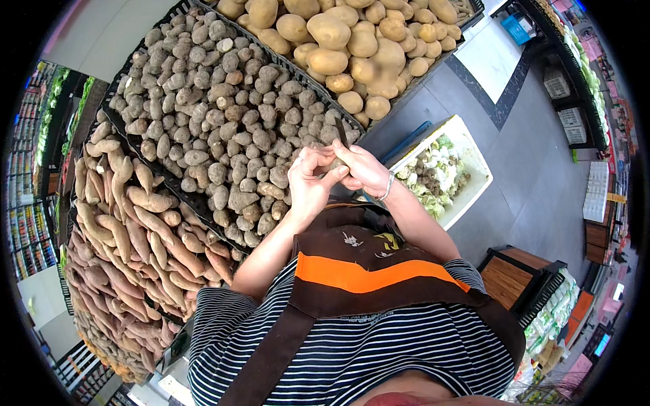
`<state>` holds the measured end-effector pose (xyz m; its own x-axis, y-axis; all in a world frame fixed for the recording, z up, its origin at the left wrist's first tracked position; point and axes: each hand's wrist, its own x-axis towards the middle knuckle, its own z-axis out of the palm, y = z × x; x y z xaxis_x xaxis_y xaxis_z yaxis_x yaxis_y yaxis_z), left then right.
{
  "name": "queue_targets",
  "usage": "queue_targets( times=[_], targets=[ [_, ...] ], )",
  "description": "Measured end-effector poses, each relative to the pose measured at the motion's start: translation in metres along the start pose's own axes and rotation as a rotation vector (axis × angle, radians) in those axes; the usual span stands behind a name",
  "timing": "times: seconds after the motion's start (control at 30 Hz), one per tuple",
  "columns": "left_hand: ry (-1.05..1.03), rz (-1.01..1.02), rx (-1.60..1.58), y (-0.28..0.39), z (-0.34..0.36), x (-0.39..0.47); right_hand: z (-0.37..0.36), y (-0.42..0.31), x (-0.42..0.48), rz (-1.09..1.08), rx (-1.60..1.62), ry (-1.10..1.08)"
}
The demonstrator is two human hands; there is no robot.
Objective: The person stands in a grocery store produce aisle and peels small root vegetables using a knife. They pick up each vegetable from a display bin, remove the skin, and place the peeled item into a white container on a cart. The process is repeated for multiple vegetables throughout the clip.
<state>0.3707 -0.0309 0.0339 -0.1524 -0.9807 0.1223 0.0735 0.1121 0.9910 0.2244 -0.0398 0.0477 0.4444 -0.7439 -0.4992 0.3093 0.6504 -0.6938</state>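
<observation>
Both my hands meet in front of my apron, at the near edge of the taro display. My left hand (pixel 311 177) grips a small brownish taro corm (pixel 336 163), mostly covered by the fingers. In my right hand (pixel 366 171) is a knife (pixel 341 133), its dark narrow blade pointing away from me, the handle hidden in the grip. The right fingers also touch the corm. Beyond and to the left, a heap of taro corms (pixel 228 116) fills a black crate (pixel 129 144). To the right of my right hand stands a white foam box (pixel 477 167) holding leafy trimmings (pixel 436 177).
Potatoes (pixel 330 33) are piled beyond the taro, and sweet potatoes (pixel 152 228) lie to the left. Grey floor tiles (pixel 528 198) stretch to the right. A wood-sided stand (pixel 508 279) is near my right side. Shelving (pixel 569 81) lines the far right.
</observation>
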Motion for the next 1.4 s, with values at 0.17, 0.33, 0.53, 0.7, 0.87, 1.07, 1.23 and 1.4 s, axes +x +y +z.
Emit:
queue_targets(
  times=[0.17, 0.33, 0.53, 0.7, 0.87, 1.07, 1.23, 1.4],
  targets=[
    [0.042, 0.147, 0.261, 0.003, 0.003, -0.007, -0.001, 0.002, 0.001, 0.076, 0.043, 0.057],
    [-0.038, 0.134, 0.34, -0.009, -0.002, -0.022, -0.007, 0.021, -0.003, 0.147, 0.119, 0.094],
    [-0.194, -0.013, 0.318, -0.014, -0.004, -0.033, -0.023, 0.044, -0.002, 0.177, 0.055, 0.13],
    [0.017, -0.29, 0.124, -0.046, -0.017, -0.016, -0.03, 0.047, -0.002, 0.107, 0.047, 0.207],
    [0.189, -0.58, -0.274, -0.032, -0.066, 0.068, -0.044, 0.043, -0.016, 0.038, 0.056, 0.204],
    [0.276, -0.395, -0.47, -0.023, -0.12, 0.127, -0.054, 0.047, -0.027, -0.002, 0.084, 0.247],
    [-0.22, -0.24, 0.851, -0.012, -0.152, 0.078, -0.056, 0.048, -0.032, -0.013, 0.09, 0.334],
    [-0.394, -0.044, 1.339, -0.019, -0.156, 0.023, -0.056, 0.049, -0.029, -0.005, 0.13, 0.335]
  ],
)
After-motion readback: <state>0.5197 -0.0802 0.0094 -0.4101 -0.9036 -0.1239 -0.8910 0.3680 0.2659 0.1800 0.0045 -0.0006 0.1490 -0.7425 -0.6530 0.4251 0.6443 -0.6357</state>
